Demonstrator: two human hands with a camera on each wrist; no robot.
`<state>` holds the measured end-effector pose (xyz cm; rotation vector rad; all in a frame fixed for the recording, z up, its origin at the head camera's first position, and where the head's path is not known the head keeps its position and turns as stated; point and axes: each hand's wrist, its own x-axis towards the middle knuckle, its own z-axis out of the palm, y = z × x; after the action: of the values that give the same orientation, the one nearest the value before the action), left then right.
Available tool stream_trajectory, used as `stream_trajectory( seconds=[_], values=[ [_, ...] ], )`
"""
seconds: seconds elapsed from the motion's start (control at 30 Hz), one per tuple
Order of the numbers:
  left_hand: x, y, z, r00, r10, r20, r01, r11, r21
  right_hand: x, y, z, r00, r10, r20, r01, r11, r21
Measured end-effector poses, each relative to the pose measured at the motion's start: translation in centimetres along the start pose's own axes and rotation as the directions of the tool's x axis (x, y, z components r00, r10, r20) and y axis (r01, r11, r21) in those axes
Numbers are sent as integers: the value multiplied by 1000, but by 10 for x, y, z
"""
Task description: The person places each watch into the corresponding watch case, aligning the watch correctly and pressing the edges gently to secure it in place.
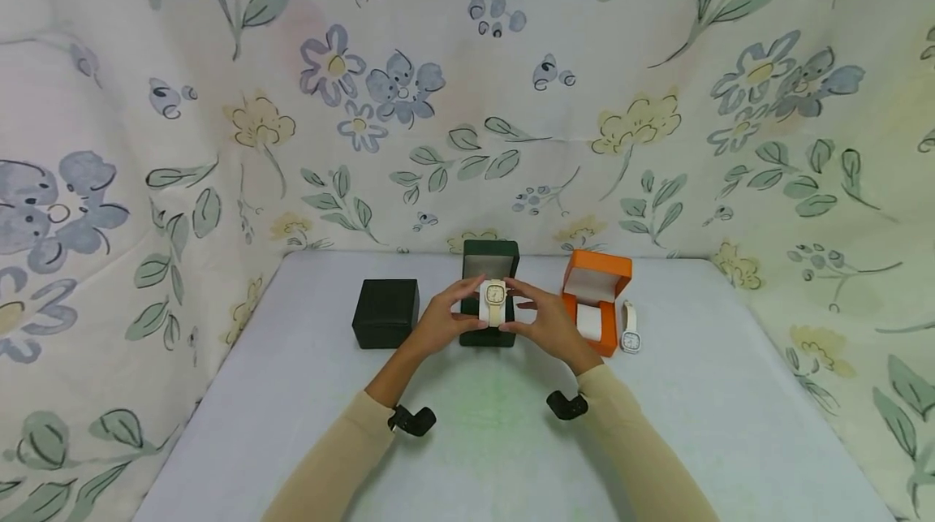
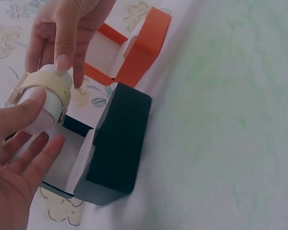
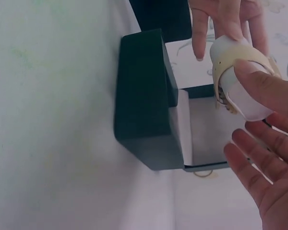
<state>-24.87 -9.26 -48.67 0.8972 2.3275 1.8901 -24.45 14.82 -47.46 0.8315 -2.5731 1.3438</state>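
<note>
A watch with a cream strap and squarish gold-toned case [image 1: 496, 293] is wrapped round a white cushion [image 2: 41, 117]. Both hands hold it between them above the open dark green box [image 3: 144, 86]. My left hand [image 1: 443, 317] grips one end of the cushion, its thumb on the near side. At the opposite end, my right hand [image 1: 548, 319] pinches the cushion with thumb and fingers. The green box stands with its lid raised behind the hands, and its inside is partly hidden by the cushion and fingers.
A closed black box [image 1: 385, 312] stands left of the green one. To the right is an open orange box [image 1: 599, 266] with a white cushion [image 1: 588, 322] inside. Beside it lies a second watch with a pale strap [image 1: 631, 327]. A floral cloth [image 1: 453, 100] hangs behind the white table [image 1: 292, 424].
</note>
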Motion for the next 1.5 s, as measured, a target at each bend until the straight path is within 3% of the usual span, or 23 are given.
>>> stream_trajectory(
  seconds=[0.3, 0.5, 1.17, 1.5],
  values=[
    [-1, -1, 0, 999, -32, -25, 36, 978, 206, 4, 8, 6, 1000, 13, 17, -13, 1000, -12],
    [-1, -4, 0, 999, -16, -32, 23, 976, 218, 6, 9, 7, 998, 44, 38, -44, 999, -9],
    [-5, -15, 0, 994, -103, -42, 111, 964, 241, 9, 19, 19, 987, 135, 89, -131, 990, -44],
    [0, -17, 1, 995, -90, -44, 98, 961, 257, 12, 19, 16, 982, 164, 95, -161, 986, -40]
  ],
)
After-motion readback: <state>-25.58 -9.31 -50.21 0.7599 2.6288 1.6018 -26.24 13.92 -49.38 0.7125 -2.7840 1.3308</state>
